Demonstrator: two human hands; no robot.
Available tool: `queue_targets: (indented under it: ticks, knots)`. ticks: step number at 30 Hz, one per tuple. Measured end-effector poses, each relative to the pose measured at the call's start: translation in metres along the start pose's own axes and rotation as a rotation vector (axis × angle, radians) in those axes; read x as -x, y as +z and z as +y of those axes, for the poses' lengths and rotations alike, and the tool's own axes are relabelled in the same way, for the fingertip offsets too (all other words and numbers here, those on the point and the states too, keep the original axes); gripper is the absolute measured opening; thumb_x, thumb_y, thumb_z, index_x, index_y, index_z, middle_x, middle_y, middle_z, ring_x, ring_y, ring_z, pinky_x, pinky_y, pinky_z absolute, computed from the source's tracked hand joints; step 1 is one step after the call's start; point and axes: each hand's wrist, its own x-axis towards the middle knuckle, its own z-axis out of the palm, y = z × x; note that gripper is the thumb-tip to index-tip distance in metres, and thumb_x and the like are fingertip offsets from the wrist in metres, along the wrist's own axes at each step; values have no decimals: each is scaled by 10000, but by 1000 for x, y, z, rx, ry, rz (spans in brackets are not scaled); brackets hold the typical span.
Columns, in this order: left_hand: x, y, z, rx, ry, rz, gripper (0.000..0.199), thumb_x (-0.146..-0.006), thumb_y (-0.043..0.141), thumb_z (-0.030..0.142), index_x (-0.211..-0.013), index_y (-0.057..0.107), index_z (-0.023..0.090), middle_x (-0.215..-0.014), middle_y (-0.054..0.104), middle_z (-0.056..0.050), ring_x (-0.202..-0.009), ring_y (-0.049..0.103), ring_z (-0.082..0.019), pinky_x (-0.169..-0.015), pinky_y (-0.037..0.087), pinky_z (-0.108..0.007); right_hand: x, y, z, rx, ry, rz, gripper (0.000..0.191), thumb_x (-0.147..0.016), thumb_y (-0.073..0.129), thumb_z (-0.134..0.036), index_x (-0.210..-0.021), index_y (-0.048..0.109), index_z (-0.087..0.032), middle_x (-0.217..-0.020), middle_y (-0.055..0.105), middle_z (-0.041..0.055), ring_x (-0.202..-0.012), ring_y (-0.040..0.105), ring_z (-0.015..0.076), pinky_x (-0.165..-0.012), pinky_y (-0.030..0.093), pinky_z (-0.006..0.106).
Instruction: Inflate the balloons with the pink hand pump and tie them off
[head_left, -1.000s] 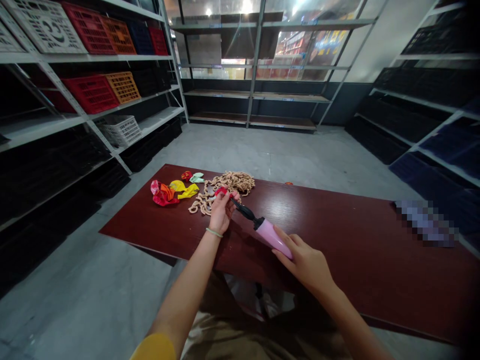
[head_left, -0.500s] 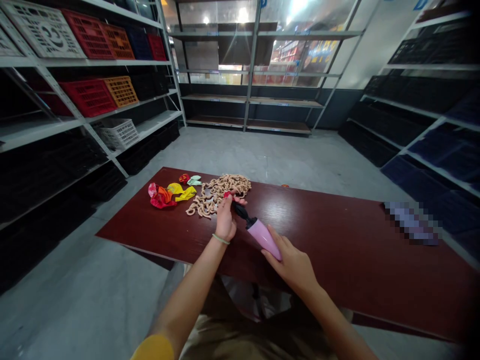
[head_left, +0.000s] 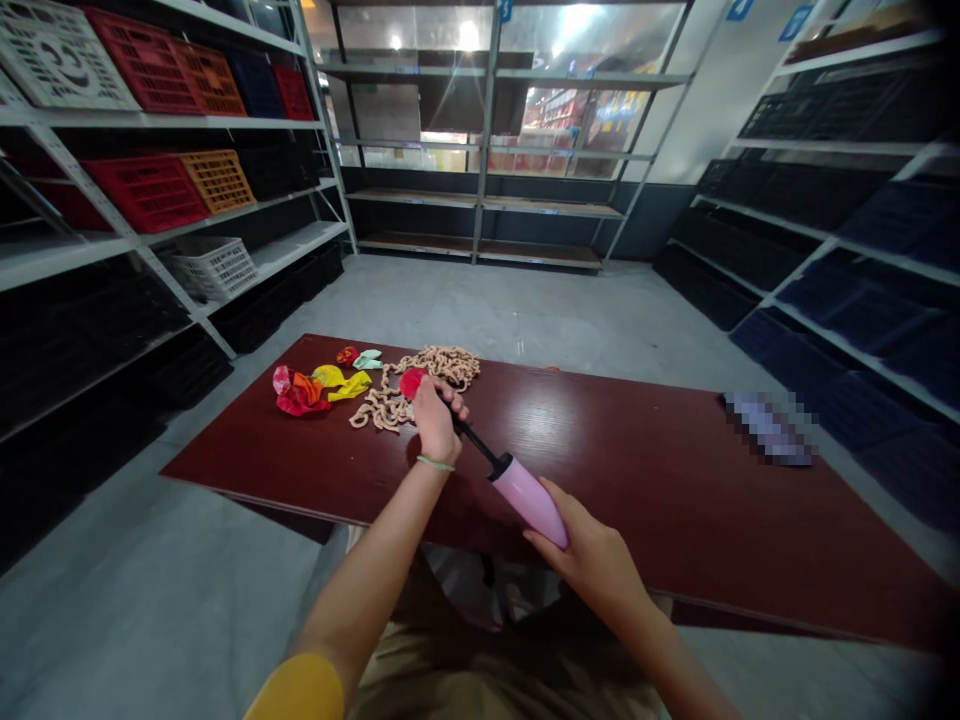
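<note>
A pink hand balloon pump [head_left: 529, 498] slants over the table, with a black rod showing between its barrel and its black front end. My left hand [head_left: 437, 425] is closed around that front end, where a small red balloon [head_left: 412, 382] bulges past the thumb. How the balloon sits on the nozzle is hidden by the fingers. Around the lower part of the pink barrel, my right hand [head_left: 592, 540] is closed. Just beyond the left hand lies a heap of tan, curled, rope-like pieces [head_left: 454, 366], whose kind I cannot make out.
Limp balloons lie left on the brown table [head_left: 637, 470]: a yellow one [head_left: 349, 386], a red and orange bunch [head_left: 302, 393] and a pale green one [head_left: 367, 359]. A blurred purplish item [head_left: 769, 428] lies right. Shelves with crates [head_left: 142, 190] flank the floor.
The pump's rod is drawn out, with the pink barrel farther from my left hand. The red balloon shows larger and rounder. The view has shifted slightly to the right.
</note>
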Motion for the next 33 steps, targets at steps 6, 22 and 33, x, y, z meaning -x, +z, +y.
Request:
queue_targets:
  ticks: [6, 22, 33]
  knots:
    - [2, 5, 6, -9, 28, -73, 256, -924, 499, 381, -755, 408, 211, -562, 369, 69, -389, 358, -61, -362, 262, -177, 12, -3, 2, -71, 51, 8, 560, -907, 544, -462, -1413, 425, -254, -1320, 617, 95, -1064, 678, 267, -853, 570, 394]
    - [9, -14, 9, -39, 2, -72, 222, -899, 523, 329, -738, 429, 209, -566, 382, 66, -389, 367, -66, -359, 285, -181, 6, 3, -7, -147, 5, -21, 590, -884, 585, -414, -1432, 410, -289, -1330, 610, 84, -1075, 669, 266, -898, 554, 408]
    - [32, -13, -7, -34, -41, -108, 242, -895, 542, 382, -766, 427, 212, -579, 380, 71, -402, 369, -61, -368, 293, -175, -17, 6, -33, -193, 90, 6, 516, -860, 593, -404, -1355, 498, -292, -1267, 660, 42, -1055, 683, 254, -856, 567, 364]
